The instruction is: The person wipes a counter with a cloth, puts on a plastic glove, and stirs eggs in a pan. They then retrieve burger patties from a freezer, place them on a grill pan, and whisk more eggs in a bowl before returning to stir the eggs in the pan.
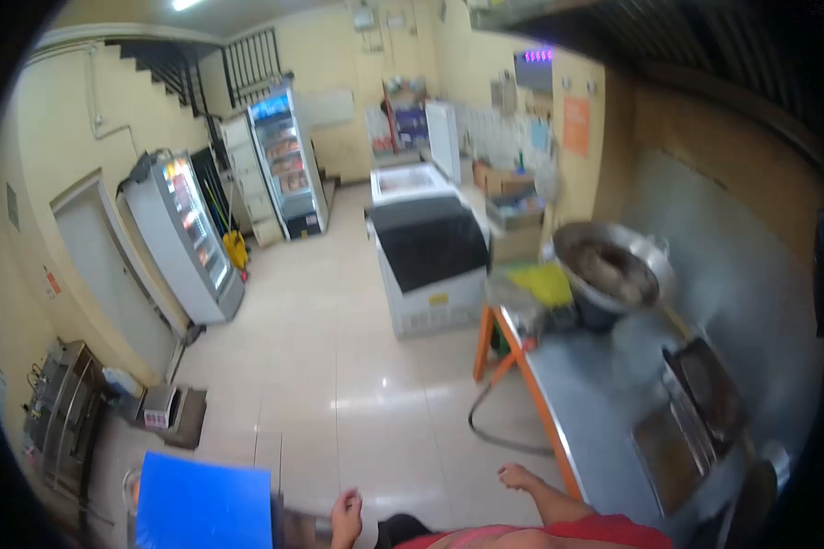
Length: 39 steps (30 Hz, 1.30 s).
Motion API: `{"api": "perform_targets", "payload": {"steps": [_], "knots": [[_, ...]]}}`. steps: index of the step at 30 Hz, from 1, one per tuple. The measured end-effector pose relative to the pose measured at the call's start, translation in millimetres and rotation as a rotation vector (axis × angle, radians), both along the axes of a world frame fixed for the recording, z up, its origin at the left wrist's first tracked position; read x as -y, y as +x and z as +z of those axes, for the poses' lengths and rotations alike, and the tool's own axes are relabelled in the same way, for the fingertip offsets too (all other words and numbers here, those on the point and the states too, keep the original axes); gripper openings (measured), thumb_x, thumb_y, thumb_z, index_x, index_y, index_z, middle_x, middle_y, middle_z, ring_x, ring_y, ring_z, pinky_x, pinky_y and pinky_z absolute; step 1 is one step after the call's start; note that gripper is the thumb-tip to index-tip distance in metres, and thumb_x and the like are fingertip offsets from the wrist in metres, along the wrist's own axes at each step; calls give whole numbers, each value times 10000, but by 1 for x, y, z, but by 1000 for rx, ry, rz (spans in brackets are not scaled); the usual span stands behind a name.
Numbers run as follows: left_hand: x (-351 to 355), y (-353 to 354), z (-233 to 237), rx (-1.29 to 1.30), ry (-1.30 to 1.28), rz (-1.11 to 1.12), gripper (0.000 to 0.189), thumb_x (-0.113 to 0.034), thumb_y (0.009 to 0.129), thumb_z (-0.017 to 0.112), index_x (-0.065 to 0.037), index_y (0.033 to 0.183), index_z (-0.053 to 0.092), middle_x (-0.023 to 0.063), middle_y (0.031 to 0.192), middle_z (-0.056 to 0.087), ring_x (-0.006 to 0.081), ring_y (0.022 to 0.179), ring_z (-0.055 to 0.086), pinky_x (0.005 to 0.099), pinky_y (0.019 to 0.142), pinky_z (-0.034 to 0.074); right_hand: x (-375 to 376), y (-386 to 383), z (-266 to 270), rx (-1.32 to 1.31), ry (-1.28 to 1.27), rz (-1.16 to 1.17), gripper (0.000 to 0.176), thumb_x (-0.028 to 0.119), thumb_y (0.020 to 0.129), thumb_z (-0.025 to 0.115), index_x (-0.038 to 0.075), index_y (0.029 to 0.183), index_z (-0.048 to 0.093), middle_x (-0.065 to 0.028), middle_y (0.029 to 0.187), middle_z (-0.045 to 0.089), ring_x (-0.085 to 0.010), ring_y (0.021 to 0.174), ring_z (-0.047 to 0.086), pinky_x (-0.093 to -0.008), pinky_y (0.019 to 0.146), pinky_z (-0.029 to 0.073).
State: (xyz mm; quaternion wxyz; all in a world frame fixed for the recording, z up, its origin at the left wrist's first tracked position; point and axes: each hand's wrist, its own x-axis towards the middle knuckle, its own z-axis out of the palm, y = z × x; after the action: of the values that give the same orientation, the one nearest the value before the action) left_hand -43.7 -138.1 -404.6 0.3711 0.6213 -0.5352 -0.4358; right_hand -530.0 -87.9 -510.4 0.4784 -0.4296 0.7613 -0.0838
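Observation:
My left hand [346,514] is at the bottom middle, its fingers loosely bent and nothing in it. Just left of it lies a blue board or sheet [205,503] near the floor's front edge; the hand is apart from it. To the right, my right hand [518,478] hangs over the floor beside the orange-edged metal table [581,403]. Its fingers are half curled, and I see nothing held. A red garment [604,531] shows below both arms.
On the table stand a large metal wok [654,249] of dark liquid and rectangular pans [673,462]. A chest freezer [435,284] stands ahead. Lit display fridges [188,233] line the left wall, with a scale [160,405] low at left. A hose [503,446] crosses the floor.

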Motion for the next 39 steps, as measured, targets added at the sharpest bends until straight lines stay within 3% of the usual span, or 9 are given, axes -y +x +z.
{"api": "perform_targets", "payload": {"steps": [2,7,9,12,18,20,29,35,39], "knots": [[47,-17,-50,-101,39,13,377,-270,994,662,-14,1271,648,133,1108,723,223,1011,680,345,883,538,90,-9,31,16,54,-39,372,249,916,543,117,1231,692,-170,1004,732,-281,817,701,-432,679,588],[234,-59,-118,-60,-23,-47,382,-287,1025,639,-43,1319,643,114,1188,715,196,1098,657,342,949,525,258,-14,12,76,38,39,315,243,978,525,79,1197,681,-135,934,717,-246,754,687,-388,644,564],[302,-53,-104,-22,-36,-82,376,-289,1041,633,-41,1322,650,110,1217,715,185,1144,649,340,990,517,292,-14,14,159,25,-55,304,239,987,531,79,1202,675,-122,932,712,-236,764,689,-375,641,557],[412,-97,33,78,51,-231,383,-309,1030,633,-87,1343,636,100,1172,722,191,1034,649,326,932,514,350,-33,18,283,-43,-188,289,235,1000,540,80,1208,667,-102,929,705,-220,780,691,-355,637,547],[668,-166,88,43,-231,-603,363,-253,993,560,-56,1281,661,129,1156,703,239,1007,671,398,911,534,366,-133,-29,482,-204,-406,260,226,1026,558,82,1222,650,-63,924,690,-189,812,695,-317,628,527],[721,-234,139,77,-157,-567,307,-96,979,618,-36,1278,653,104,1122,699,181,923,664,343,792,557,421,-110,93,481,-77,-725,304,207,1007,599,97,1290,619,-64,1026,700,-188,862,706,-295,656,532],[929,-382,62,-69,-218,-567,303,-115,979,648,-55,1276,651,106,1126,702,191,922,667,319,768,538,778,-221,118,571,-437,-520,347,170,990,607,116,1332,594,-51,1067,701,-135,869,688,-296,687,538],[1066,-418,94,-82,-175,-502,294,-97,991,619,-37,1277,656,111,1155,702,187,978,660,319,835,527,964,-364,220,23,-631,-397,306,95,965,626,62,1269,644,-35,961,665,-125,812,633,-288,709,511],[1164,-443,74,-143,-134,-465,272,-81,1001,605,-20,1261,653,86,1128,701,164,1008,646,310,876,509,1040,-441,243,-18,-773,-675,307,68,949,614,44,1253,651,-32,946,657,-126,798,627,-287,691,500]]}}
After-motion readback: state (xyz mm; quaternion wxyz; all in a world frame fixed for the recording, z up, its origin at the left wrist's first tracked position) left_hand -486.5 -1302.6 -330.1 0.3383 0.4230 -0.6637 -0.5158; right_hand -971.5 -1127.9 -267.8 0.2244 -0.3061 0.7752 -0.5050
